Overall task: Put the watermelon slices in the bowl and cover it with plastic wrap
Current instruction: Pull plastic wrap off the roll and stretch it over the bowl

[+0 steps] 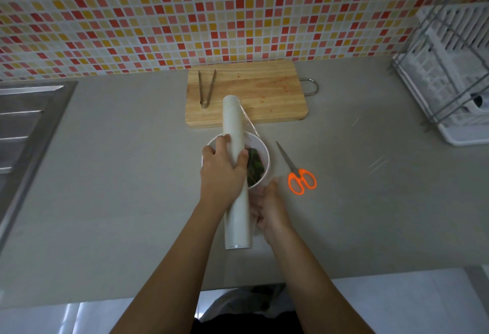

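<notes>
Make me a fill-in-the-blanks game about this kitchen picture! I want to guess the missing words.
1. The left hand grips the roll of plastic wrap above the white ____.
2. The scissors on the counter have ____ handles.
3. The metal tongs lie on the wooden cutting ____.
4. The right hand pulls the clear film on the roll's ____ side.

Missing words: bowl, orange, board, right
</notes>
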Tool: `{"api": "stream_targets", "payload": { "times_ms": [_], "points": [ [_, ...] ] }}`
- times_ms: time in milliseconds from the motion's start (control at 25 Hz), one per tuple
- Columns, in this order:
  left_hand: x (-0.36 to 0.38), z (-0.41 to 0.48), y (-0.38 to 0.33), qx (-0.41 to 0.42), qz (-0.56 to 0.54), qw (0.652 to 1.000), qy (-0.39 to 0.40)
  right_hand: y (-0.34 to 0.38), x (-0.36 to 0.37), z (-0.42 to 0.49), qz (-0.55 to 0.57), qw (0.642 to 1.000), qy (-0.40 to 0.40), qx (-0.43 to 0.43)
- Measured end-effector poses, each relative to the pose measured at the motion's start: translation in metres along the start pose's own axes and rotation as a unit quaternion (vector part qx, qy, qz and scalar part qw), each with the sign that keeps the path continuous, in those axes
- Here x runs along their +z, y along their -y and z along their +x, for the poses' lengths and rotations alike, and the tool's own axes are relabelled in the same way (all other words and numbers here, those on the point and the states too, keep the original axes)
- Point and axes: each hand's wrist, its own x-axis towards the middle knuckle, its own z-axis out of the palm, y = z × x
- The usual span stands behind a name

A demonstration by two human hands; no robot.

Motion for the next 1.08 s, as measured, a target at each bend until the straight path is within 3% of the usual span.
{"api": "stream_targets", "payload": {
  "times_ms": [80,200,440,840,920,1040,1080],
  "points": [
    [-0.001,0.000,0.001,0.001,0.001,1.000,0.000,0.006,0.000,-0.004,0.006,1.000,-0.016,0.008],
    [-0.001,0.001,0.002,-0.004,0.002,1.000,0.005,0.011,-0.002,-0.006,-0.072,0.996,-0.037,-0.030],
    [-0.003,0.002,0.001,0.008,0.009,1.000,0.006,0.003,-0.004,-0.005,-0.233,0.934,-0.096,-0.255],
    [-0.017,0.004,0.012,0.015,-0.017,1.000,0.010,-0.004,-0.005,0.007,-0.169,0.947,-0.097,-0.255],
    [-0.018,0.003,0.014,0.036,-0.001,0.999,0.003,-0.004,-0.006,0.009,-0.160,0.959,-0.097,-0.213],
    [-0.018,0.001,0.013,0.049,0.005,0.999,-0.007,0.006,-0.008,0.008,-0.096,0.987,-0.104,-0.079],
    [-0.017,0.000,0.012,0.042,0.001,0.999,-0.007,0.012,-0.011,0.007,-0.130,0.982,-0.105,-0.086]
  ]
}}
